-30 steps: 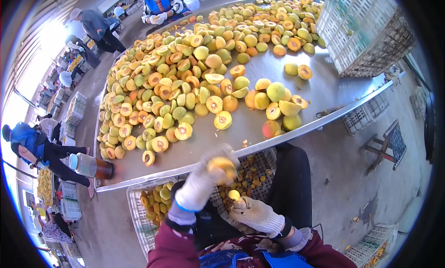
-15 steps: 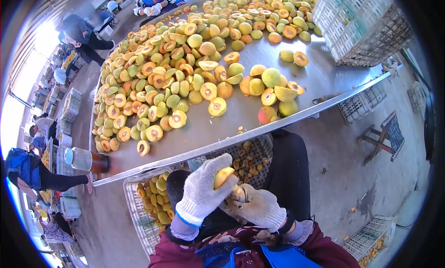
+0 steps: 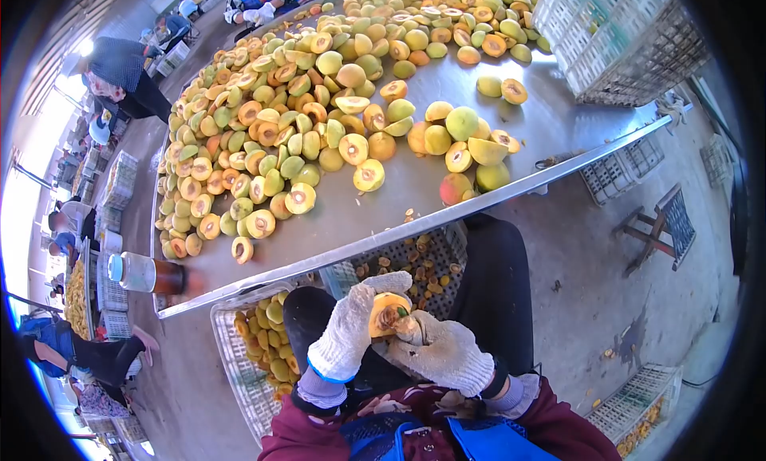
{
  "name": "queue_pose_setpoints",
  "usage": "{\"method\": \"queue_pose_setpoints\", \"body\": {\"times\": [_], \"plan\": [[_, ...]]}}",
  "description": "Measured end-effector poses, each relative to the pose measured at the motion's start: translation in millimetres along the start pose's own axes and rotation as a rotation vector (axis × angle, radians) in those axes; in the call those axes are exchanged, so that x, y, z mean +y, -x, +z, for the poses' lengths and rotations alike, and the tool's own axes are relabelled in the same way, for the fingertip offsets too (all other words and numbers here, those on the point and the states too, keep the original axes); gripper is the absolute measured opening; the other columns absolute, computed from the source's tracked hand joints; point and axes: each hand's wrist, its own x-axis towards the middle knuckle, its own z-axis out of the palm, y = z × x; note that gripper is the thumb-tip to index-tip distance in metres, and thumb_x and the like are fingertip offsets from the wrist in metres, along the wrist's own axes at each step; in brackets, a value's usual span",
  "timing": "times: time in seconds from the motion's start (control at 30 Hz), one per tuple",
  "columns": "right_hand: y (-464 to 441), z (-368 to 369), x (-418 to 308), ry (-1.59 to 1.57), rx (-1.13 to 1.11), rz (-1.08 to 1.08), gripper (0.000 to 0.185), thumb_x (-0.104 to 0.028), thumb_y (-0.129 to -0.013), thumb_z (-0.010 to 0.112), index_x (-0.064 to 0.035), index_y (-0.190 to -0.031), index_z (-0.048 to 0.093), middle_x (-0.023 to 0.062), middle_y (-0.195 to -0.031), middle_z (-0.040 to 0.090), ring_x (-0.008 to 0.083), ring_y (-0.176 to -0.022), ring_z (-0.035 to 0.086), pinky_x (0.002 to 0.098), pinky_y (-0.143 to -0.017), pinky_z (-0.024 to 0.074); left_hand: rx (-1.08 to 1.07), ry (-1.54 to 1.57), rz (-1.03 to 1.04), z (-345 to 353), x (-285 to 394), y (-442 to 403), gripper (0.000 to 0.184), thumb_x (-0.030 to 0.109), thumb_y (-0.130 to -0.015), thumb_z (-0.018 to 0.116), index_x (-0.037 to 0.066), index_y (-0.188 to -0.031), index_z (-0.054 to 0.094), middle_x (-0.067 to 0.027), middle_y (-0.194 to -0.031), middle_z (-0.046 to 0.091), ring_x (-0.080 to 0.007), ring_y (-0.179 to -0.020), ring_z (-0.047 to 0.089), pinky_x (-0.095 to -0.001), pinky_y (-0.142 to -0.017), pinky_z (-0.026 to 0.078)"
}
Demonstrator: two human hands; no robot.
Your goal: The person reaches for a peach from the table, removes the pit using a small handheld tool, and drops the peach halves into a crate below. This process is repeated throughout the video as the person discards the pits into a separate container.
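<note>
My left hand [image 3: 345,333], in a pale knit glove, is closed around a halved fruit [image 3: 388,314] whose cut face shows a brown hollow. Against the fruit's right side, my right hand [image 3: 444,351] is closed in a stained glove on something small that I cannot make out. Both hands are above my lap, just short of the metal table's edge [image 3: 415,230]. Many halved yellow-green fruits [image 3: 271,134] are heaped on the table. A crate with fruit halves [image 3: 271,341] stands at the left, and a crate of small brown pieces [image 3: 427,273] sits between my knees.
A jar of dark liquid [image 3: 148,273] stands at the table's left corner. A tall white crate [image 3: 622,46] is on the table at the right. A folding stool [image 3: 666,226] stands on the floor. Other people are across the table and at the left.
My left hand came down from a blurred position near the table edge to my right hand. The halved fruit has since turned, so its hollow cut face shows.
</note>
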Motion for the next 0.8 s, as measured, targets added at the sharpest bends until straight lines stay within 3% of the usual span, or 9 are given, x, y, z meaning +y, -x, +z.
{"method": "queue_pose_setpoints", "body": {"times": [0.17, 0.23, 0.3, 0.33, 0.43, 0.47, 0.57, 0.63, 0.8], "plan": [[-1.0, 13.9, 17.0, -0.007, 0.038, -0.083, 0.039, -0.044, -0.085, 0.062, -0.0114, -0.106, 0.058, 0.0137, -0.078, 0.067, 0.0336, -0.074, 0.067, 0.0426, -0.066, 0.0518, 0.016, -0.160, 0.165, 6.7, -6.2, 0.5, 0.063, 0.051, -0.100, 0.039, -0.003, -0.130, 0.052, -0.0111, -0.111, 0.064, -0.0177, -0.102, 0.061, -0.0325, -0.092, 0.047], [0.0, -0.7, 6.5, -0.227, -0.173, 0.022, 0.032, -0.037, -0.088, 0.062, -0.0102, -0.105, 0.059, 0.0094, -0.070, 0.065, 0.0243, -0.063, 0.067, 0.0360, -0.060, 0.0512, 0.026, -0.279, 0.238, 6.9, -2.6, -0.6, 0.059, 0.048, -0.101, 0.040, -0.002, -0.130, 0.053, -0.0108, -0.108, 0.065, -0.0173, -0.099, 0.062, -0.0320, -0.090, 0.048], [0.4, -14.9, -4.1, -0.362, -0.313, 0.139, 0.028, -0.032, -0.089, 0.062, -0.0094, -0.103, 0.058, 0.0067, -0.067, 0.063, 0.0191, -0.059, 0.064, 0.0326, -0.057, 0.0498, -0.050, -0.478, 0.121, 4.9, 13.8, -3.3, 0.054, 0.043, -0.102, 0.039, -0.001, -0.127, 0.056, -0.0107, -0.105, 0.066, -0.0168, -0.095, 0.063, -0.0304, -0.086, 0.049], [0.0, -19.8, -7.1, -0.494, -0.453, 0.253, 0.023, -0.028, -0.090, 0.062, -0.0086, -0.102, 0.058, 0.0040, -0.064, 0.060, 0.0139, -0.055, 0.061, 0.0292, -0.055, 0.0483, -0.080, -0.548, -0.105, 4.9, 28.3, -5.8, 0.050, 0.041, -0.102, 0.040, 0.000, -0.126, 0.058, -0.0109, -0.108, 0.067, -0.0170, -0.095, 0.063, -0.0288, -0.085, 0.049], [-0.4, -23.1, -10.3, -0.594, -0.449, 0.274, 0.019, -0.025, -0.091, 0.062, -0.0080, -0.098, 0.057, 0.0008, -0.061, 0.057, 0.0091, -0.053, 0.056, 0.0253, -0.049, 0.0449, -0.147, -0.439, -0.026, 7.0, 33.6, -15.9, 0.067, 0.053, -0.099, 0.040, -0.006, -0.128, 0.052, -0.0126, -0.105, 0.066, -0.0179, -0.096, 0.062, -0.0310, -0.086, 0.049], [-0.2, -22.4, -7.5, -0.595, -0.449, 0.272, 0.019, -0.025, -0.091, 0.062, -0.0080, -0.098, 0.057, 0.0008, -0.061, 0.057, 0.0091, -0.053, 0.056, 0.0253, -0.049, 0.0449, -0.077, -0.184, 0.235, 8.8, 15.6, -13.0, 0.065, 0.052, -0.097, 0.046, -0.005, -0.129, 0.051, -0.0135, -0.112, 0.063, -0.0191, -0.103, 0.060, -0.0323, -0.091, 0.047], [-1.4, -19.3, 4.4, -0.770, -0.409, 0.287, 0.019, -0.026, -0.091, 0.063, -0.0083, -0.097, 0.057, 0.0012, -0.062, 0.058, 0.0085, -0.052, 0.056, 0.0236, -0.046, 0.0431, 0.196, -0.154, 0.352, 31.7, -10.1, -0.4, 0.065, 0.050, -0.095, 0.052, -0.005, -0.129, 0.050, -0.0138, -0.117, 0.061, -0.0197, -0.110, 0.057, -0.0335, -0.095, 0.045], [-2.6, -18.0, 6.9, -0.823, -0.478, 0.332, 0.019, -0.026, -0.091, 0.063, -0.0089, -0.095, 0.057, 0.0010, -0.063, 0.058, 0.0079, -0.048, 0.053, 0.0224, -0.041, 0.0399, 0.325, -0.068, 0.303, 43.9, -16.5, 1.9, 0.065, 0.049, -0.094, 0.057, -0.004, -0.129, 0.050, -0.0123, -0.116, 0.062, -0.0194, -0.106, 0.059, -0.0335, -0.093, 0.046], [2.7, -16.8, 11.3, -0.892, -0.546, 0.231, 0.018, -0.025, -0.091, 0.064, -0.0078, -0.092, 0.060, 0.0009, -0.060, 0.056, 0.0081, -0.042, 0.050, 0.0230, -0.036, 0.0363, 0.314, -0.399, 0.315, 39.5, 1.3, -1.1, 0.044, 0.034, -0.098, 0.055, -0.003, -0.120, 0.059, -0.0107, -0.104, 0.066, -0.0161, -0.087, 0.063, -0.0293, -0.080, 0.050]]}}
